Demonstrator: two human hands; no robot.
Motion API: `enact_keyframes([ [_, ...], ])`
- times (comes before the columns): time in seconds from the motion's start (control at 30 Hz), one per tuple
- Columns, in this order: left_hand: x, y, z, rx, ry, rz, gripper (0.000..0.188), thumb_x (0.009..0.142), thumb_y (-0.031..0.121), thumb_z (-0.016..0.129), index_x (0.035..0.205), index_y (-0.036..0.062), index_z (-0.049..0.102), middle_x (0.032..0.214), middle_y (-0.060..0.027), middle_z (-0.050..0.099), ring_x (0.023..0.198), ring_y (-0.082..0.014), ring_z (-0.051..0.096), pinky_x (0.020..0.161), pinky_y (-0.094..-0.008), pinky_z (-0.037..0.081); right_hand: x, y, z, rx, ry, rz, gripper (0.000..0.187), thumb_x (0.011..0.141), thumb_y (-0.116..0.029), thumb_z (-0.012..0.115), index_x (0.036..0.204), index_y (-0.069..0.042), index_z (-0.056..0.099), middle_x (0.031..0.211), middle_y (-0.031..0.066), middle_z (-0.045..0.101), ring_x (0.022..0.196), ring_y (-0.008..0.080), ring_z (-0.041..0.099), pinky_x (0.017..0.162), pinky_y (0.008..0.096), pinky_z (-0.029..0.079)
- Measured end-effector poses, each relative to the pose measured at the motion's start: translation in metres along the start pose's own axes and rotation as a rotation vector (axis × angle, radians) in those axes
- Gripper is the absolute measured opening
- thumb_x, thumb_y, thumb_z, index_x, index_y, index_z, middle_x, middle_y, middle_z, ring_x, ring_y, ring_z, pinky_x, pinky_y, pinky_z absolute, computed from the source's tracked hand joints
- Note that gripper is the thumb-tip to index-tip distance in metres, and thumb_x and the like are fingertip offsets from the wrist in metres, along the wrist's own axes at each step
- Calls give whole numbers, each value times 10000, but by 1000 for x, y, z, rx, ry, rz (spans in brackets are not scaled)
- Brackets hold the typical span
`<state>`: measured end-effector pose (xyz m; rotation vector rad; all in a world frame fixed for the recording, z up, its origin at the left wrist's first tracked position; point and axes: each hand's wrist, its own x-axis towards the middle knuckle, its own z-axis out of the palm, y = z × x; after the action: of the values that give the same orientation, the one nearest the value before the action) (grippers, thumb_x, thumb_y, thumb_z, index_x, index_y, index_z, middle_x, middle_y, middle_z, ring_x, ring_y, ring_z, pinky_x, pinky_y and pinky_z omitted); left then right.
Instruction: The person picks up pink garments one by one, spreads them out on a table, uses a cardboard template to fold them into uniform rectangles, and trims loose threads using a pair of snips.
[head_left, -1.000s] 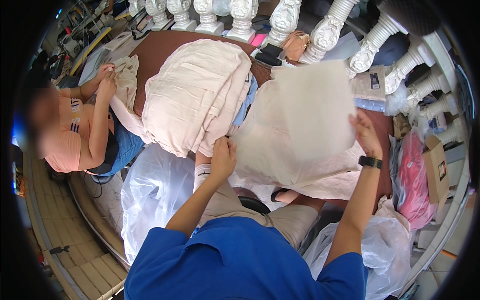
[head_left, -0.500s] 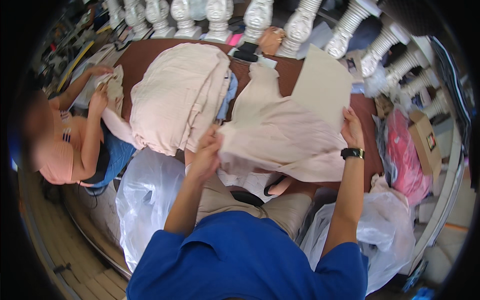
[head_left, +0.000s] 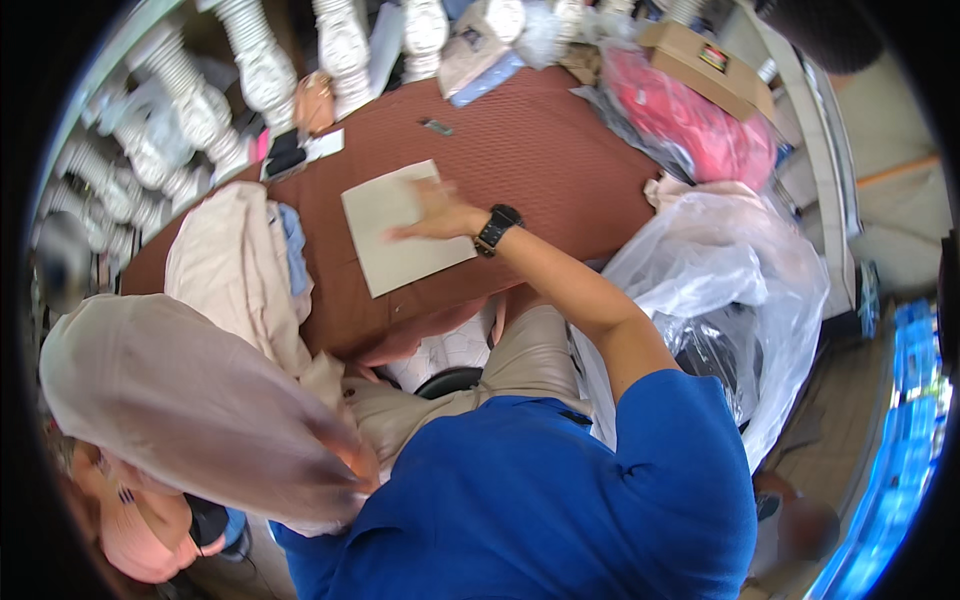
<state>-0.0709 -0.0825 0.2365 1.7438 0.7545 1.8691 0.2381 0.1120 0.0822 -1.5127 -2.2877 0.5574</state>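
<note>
A pale pink garment (head_left: pixel 200 400) hangs bunched and blurred at my left side, in the air in front of my left arm. My left hand grips it, mostly hidden by the cloth. My right hand (head_left: pixel 445 213), with a dark watch at the wrist, is over a beige rectangular board (head_left: pixel 385 225) with its fingers spread and slightly blurred. The board lies on a brown quilted table cover (head_left: pixel 530 130). Left of the board is a pile of pale pink cloth (head_left: pixel 225 250) with a blue piece (head_left: pixel 292 240) at its edge.
White ornate posts (head_left: pixel 250 50) line the table's back. A red plastic-wrapped bundle (head_left: pixel 690 110) and a cardboard box (head_left: pixel 710 65) are at the far right. A clear plastic bag (head_left: pixel 720 270) stands right of my legs. Another person (head_left: pixel 140 530) sits at lower left.
The garment has left the table and swung to my left with my left hand. My right hand has let go of it and the board now lies flat. My view has turned right.
</note>
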Motion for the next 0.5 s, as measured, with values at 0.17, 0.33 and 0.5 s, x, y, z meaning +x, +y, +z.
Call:
enact_keyframes([
  [0.17, 27, -14, 48, 15, -118, -47, 507, 970, 318, 496, 1349, -3, 395, 1243, -213, 536, 1070, -264, 590, 876, -377, 499, -59, -173, -67, 934, -290, -911, 939, 749, -234, 821, 1475, -67, 250, 1408, 187, 429, 1183, 233, 518, 988, 361, 450],
  [0.33, 35, 10, 94, 127, -220, 280, 418, 967, 256, 549, 1269, -7, 428, 1268, -270, 517, 1057, -315, 608, 874, -387, 524, -77, -159, -94, 824, 6, -700, 491, 881, -217, 673, 1287, -6, 496, 1233, 140, 580, 1102, 230, 575, 993, 345, 447],
  [0.5, 40, 7, 16, 275, 73, 515, 297, 996, 198, 476, 1211, -1, 427, 1251, -278, 487, 983, -316, 600, 886, -413, 522, -123, -110, -247, 954, 293, -455, 406, 907, -249, 637, 1231, -21, 549, 1178, 118, 610, 1095, 205, 576, 977, 348, 467],
])
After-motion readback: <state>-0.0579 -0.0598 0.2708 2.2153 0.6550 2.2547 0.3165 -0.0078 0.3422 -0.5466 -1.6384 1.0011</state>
